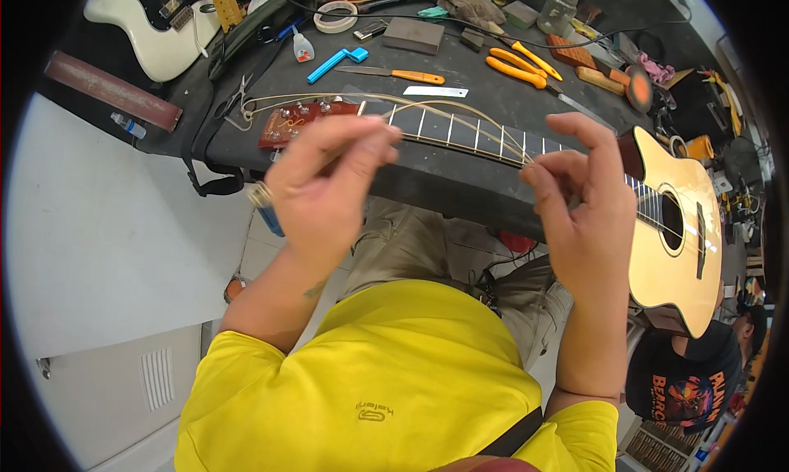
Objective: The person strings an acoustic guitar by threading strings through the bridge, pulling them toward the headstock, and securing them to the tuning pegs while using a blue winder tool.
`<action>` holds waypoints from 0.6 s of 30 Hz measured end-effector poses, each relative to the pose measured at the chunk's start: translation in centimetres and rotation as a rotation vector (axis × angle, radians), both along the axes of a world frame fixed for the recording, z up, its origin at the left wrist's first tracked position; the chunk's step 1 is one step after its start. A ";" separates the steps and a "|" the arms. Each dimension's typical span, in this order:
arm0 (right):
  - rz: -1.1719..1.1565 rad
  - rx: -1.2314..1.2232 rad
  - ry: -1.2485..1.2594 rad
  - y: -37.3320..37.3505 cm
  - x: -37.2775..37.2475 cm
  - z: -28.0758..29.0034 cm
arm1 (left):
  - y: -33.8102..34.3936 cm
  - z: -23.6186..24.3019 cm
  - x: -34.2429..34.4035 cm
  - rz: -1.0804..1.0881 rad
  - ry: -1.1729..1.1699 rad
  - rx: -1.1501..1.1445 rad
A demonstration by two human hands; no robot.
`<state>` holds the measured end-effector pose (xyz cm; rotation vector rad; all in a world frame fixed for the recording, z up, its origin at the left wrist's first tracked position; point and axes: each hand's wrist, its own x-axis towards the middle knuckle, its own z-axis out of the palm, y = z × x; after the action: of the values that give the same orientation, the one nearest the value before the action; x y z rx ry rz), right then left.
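Note:
An acoustic guitar lies along the workbench edge, its reddish headstock at the left and its fretted neck behind my hands. My left hand is raised in front of the neck near the nut, thumb and index pinching a thin guitar string, which arcs over the frets. My right hand is farther along the neck, thumb and middle finger closed on the string, index finger raised and curled. Loose string loops stretch left past the headstock, beside scissors.
On the dark bench are a blue string winder, an orange-handled knife, orange pliers, a tape roll and a grey block. A white electric guitar lies back left. Another person is at lower right.

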<state>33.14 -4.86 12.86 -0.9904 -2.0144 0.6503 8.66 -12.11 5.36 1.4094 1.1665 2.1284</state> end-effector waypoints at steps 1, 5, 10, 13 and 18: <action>0.013 0.021 -0.015 0.0 -0.4 -0.1 | 0.1 0.2 1.0 -0.007 0.000 0.003; 0.034 0.104 -0.038 0.6 -0.9 -0.7 | 0.6 0.9 2.4 -0.202 0.049 -0.049; -0.088 0.476 -0.288 0.0 0.3 0.6 | 1.0 0.7 2.2 -0.319 0.089 -0.015; -0.250 0.423 -0.531 -1.1 0.9 3.9 | 1.0 0.8 1.5 -0.383 0.093 -0.022; 0.100 0.402 -0.382 2.5 -1.2 7.8 | 1.3 1.4 1.4 -0.466 0.193 -0.015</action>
<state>31.89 -2.33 20.67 -0.8155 -2.4144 0.0916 10.04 -10.84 6.75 1.7114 0.8076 1.6876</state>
